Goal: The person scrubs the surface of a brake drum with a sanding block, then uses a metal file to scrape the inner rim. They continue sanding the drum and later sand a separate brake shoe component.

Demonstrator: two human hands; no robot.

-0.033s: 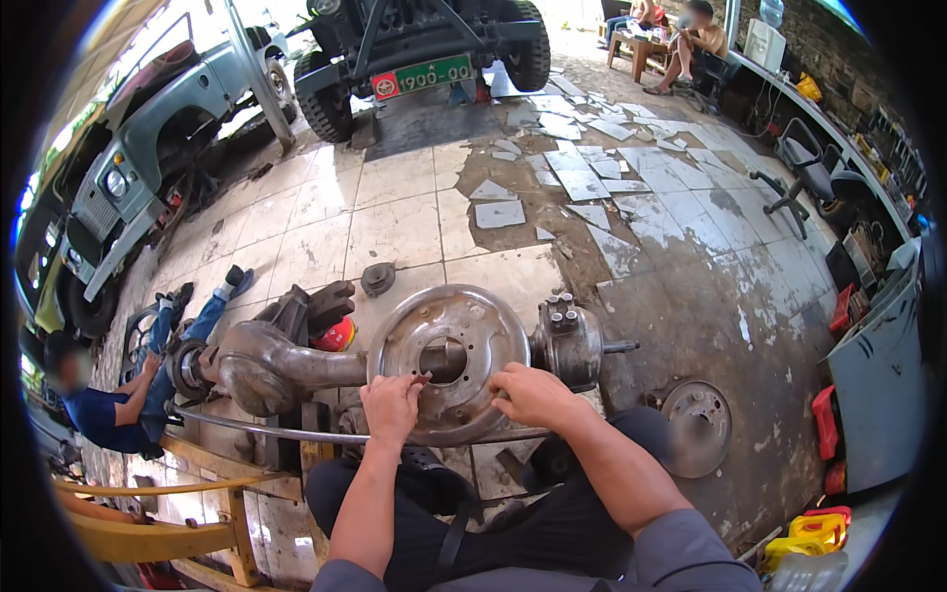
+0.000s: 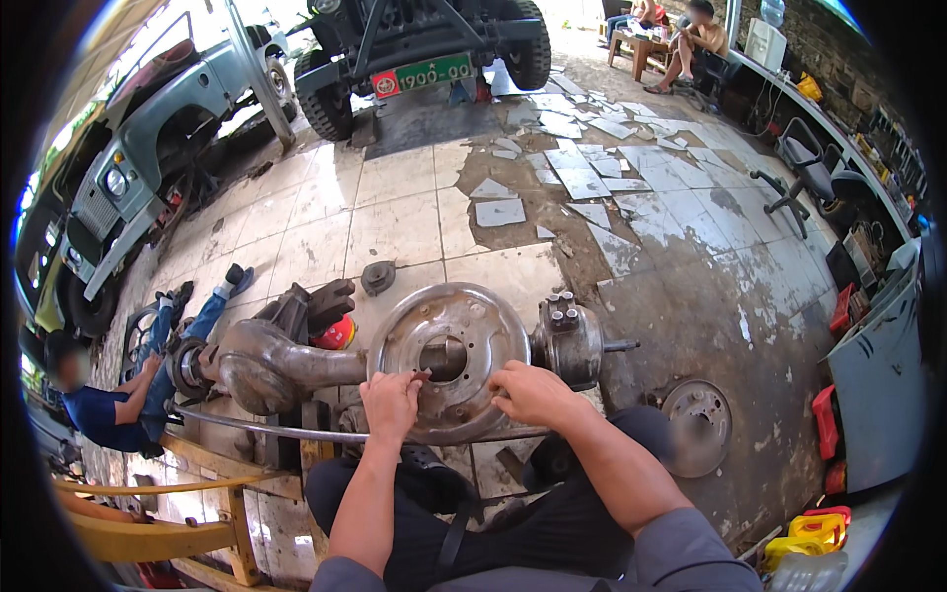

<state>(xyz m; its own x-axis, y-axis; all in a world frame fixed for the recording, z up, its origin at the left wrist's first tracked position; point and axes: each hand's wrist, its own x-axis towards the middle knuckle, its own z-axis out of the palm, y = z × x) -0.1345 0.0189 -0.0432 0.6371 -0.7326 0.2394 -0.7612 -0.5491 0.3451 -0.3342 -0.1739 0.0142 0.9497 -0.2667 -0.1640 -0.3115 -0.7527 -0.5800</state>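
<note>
At the worker's [image 2: 562,543] twelve o'clock sits one metal disc [image 2: 485,343]; at its eight, the left hand's [image 2: 391,407] fingers pinch one small brown piece [image 2: 422,376]; at its four, the right hand's [image 2: 535,395] fingers curl, whether gripping anything I can't tell.

Auto repair wkshp: dark veh. [image 2: 424,47] at back, part-stripped lt-blue veh. [image 2: 133,183] at L, greasy axle assy [image 2: 261,367] up front, tools [image 2: 900,153] hung along R wall [image 2: 837,51], grimy floor [image 2: 760,345].
</note>
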